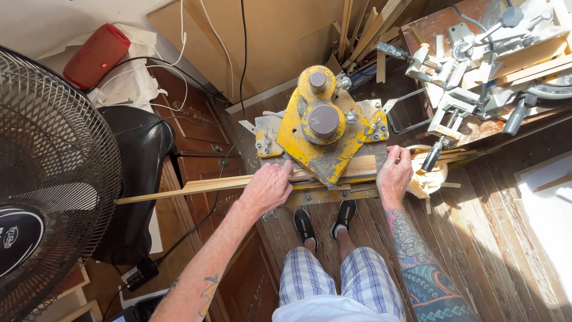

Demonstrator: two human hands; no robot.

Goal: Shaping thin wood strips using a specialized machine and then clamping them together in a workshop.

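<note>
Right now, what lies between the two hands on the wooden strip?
In the head view, the yellow machine's front plate covers the wooden strip between the left hand and right hand.

Sunlit dark plank floor [494,209], a black fan [47,179] at left, cluttered wooden workbench [476,128] at right.

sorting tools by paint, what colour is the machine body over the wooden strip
Worn yellow machine body, chipped to grey; head view.
</note>
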